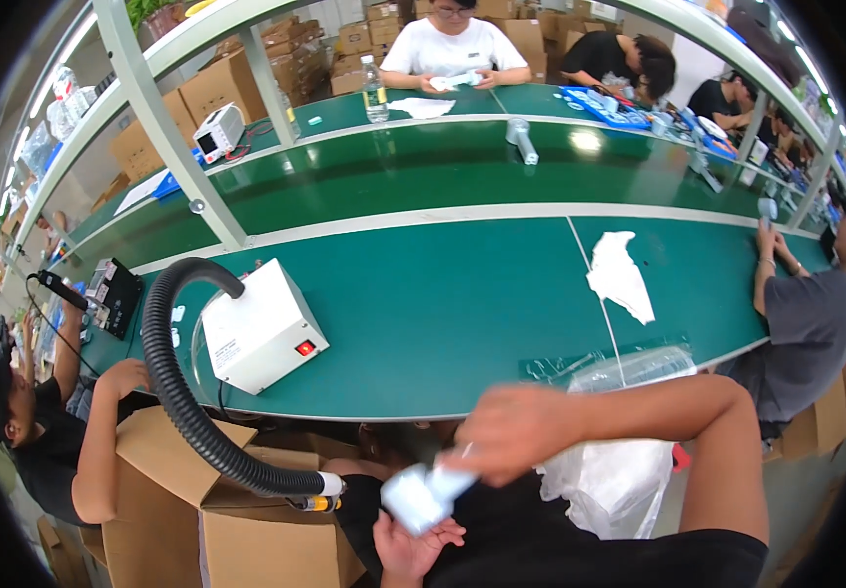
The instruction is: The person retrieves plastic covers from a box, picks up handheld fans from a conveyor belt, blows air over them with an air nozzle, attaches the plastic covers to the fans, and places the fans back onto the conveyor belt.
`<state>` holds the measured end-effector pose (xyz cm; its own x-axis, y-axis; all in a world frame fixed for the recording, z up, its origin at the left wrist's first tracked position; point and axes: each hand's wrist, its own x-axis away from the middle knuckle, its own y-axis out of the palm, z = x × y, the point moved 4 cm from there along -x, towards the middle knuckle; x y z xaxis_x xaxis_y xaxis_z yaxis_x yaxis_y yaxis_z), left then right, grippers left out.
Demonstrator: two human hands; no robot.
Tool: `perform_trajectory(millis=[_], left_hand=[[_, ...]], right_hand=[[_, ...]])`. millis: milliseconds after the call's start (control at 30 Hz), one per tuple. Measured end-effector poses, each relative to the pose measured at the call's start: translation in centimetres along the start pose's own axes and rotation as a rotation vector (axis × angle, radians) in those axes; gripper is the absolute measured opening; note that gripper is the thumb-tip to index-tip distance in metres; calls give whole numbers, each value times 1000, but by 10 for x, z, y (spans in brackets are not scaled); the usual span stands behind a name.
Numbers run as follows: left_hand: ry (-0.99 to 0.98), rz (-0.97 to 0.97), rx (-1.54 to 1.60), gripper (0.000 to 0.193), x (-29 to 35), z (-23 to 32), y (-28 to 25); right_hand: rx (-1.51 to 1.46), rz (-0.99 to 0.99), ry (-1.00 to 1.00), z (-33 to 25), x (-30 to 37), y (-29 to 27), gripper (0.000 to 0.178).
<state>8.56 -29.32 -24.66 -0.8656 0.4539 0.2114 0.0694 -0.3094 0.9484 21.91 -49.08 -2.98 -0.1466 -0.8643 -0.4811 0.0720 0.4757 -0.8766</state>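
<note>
A pale blue-white handheld device (417,500), with a wide head and a narrower handle, is low in the picture, over my lap. My left hand (410,552) is turned palm up under its wide head, thumb on one side and fingertips on the other, holding it. At the handle end is my right hand (516,429), reaching in from the right with a bent arm. Motion smears its fingers, so their grip on the handle does not show clearly.
A white box machine (261,328) with a black corrugated hose (163,372) stands on the green bench (423,323). Beside it on the right lie a white cloth (621,277) and clear plastic bags (628,370). An open carton (276,544) sits lower left. Co-workers sit on both sides and opposite.
</note>
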Motion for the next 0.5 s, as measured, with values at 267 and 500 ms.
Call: perform_trajectory(millis=[267, 500], left_hand=[[13, 112, -488, 59, 4, 8, 45], [226, 329, -663, 65, 69, 71, 126]], right_hand=[[144, 437, 1334, 310, 113, -36, 48], [42, 209, 1553, 451, 69, 65, 46]])
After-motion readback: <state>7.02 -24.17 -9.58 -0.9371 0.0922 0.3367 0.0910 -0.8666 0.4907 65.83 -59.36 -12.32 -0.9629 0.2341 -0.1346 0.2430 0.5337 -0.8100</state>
